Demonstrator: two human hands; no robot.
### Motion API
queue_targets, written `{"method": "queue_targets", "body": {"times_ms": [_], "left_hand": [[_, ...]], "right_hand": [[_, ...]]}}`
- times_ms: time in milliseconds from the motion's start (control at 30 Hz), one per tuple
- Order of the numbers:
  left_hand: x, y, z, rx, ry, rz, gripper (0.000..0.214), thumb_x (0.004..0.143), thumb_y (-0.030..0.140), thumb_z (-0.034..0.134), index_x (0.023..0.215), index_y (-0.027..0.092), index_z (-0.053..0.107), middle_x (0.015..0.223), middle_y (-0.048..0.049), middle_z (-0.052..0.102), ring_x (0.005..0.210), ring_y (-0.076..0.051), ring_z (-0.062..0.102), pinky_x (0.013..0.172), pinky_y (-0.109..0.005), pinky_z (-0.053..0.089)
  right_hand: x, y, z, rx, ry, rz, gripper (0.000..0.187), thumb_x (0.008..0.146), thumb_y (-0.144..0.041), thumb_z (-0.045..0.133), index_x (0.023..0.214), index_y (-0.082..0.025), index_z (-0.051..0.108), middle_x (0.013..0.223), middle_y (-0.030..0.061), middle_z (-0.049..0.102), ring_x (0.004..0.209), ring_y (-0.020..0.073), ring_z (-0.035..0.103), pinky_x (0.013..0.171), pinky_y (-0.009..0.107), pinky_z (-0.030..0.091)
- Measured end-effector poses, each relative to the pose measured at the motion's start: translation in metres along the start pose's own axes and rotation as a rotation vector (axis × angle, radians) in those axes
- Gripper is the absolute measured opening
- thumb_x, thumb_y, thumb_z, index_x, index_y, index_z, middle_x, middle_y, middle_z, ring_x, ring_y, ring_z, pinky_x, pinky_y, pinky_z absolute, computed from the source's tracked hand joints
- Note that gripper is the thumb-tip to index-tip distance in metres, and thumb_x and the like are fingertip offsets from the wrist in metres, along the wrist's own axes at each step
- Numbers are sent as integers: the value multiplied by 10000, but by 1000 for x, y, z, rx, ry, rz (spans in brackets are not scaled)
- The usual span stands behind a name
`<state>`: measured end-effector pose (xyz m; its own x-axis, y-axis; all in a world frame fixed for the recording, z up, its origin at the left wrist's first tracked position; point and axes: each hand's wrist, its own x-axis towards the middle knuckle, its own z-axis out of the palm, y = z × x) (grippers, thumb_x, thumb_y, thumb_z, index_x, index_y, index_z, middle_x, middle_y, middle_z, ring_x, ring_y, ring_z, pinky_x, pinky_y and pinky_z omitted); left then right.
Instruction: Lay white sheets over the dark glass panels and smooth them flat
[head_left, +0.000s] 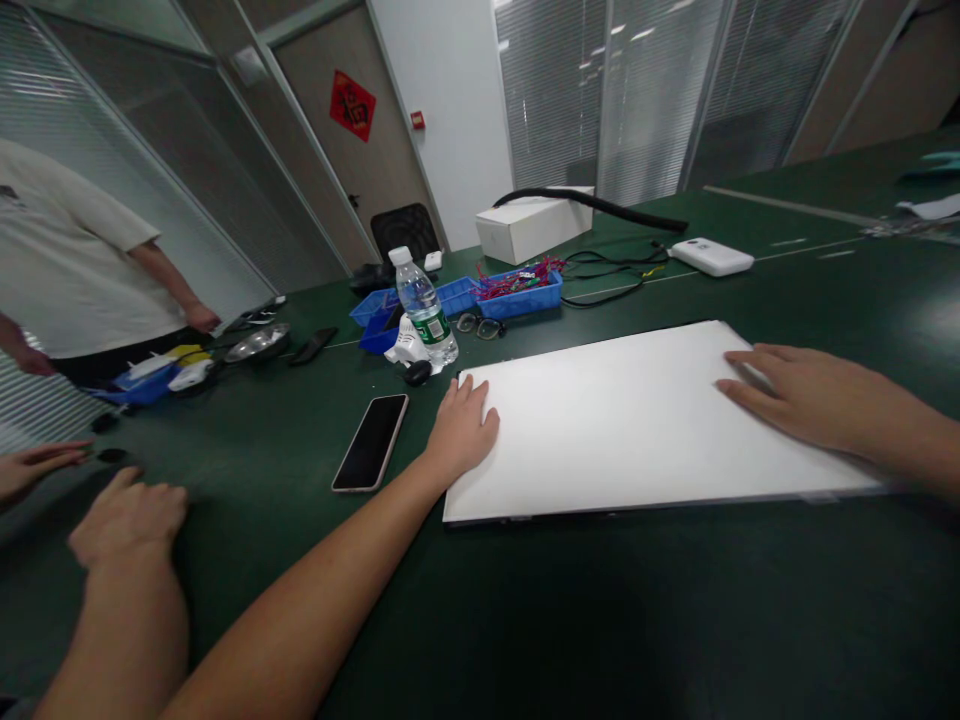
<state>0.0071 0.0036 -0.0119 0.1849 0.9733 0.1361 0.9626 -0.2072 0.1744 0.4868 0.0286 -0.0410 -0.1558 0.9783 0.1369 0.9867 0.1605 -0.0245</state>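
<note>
A large white rectangular board or panel with a thin dark edge lies flat on the dark green table. Over its left edge rests my left hand, fingers stretched out on the white surface. My right hand lies on the right part, palm down with its fingers extended and slightly apart. Neither hand grips anything. Just left of my left hand is a phone, its screen dark. Beyond that hand stand a clear water bottle with a green label and a small black mouse-like object.
Farther back are a blue tray of tangled wires, eyeglasses, a white box under a black tube, and a white device. At left, another person's hand points over the table. A person stands behind.
</note>
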Motion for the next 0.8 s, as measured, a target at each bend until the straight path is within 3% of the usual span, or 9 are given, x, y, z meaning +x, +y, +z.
{"method": "queue_targets", "body": {"times_ms": [467,800], "left_hand": [[1,-3,3,-31,10,2,552,995,304,448,1503,99,514,1653,-193,401,1576,-369,276,1277,-535,258],[0,-3,3,-16,6,13,564,995,292,438,1508,66,501,1648,-232,387,1571,-385,283,1270,-552,260]], "right_hand": [[-1,0,-1,-77,-13,-9,877,956,-796,223,1514,-194,529,1487,163,528,1307,363,558,1113,549,482],[-1,1,-1,-85,-14,-14,866,958,-797,216,1503,-203,532,1476,158,537,1275,359,576,1076,555,505]]}}
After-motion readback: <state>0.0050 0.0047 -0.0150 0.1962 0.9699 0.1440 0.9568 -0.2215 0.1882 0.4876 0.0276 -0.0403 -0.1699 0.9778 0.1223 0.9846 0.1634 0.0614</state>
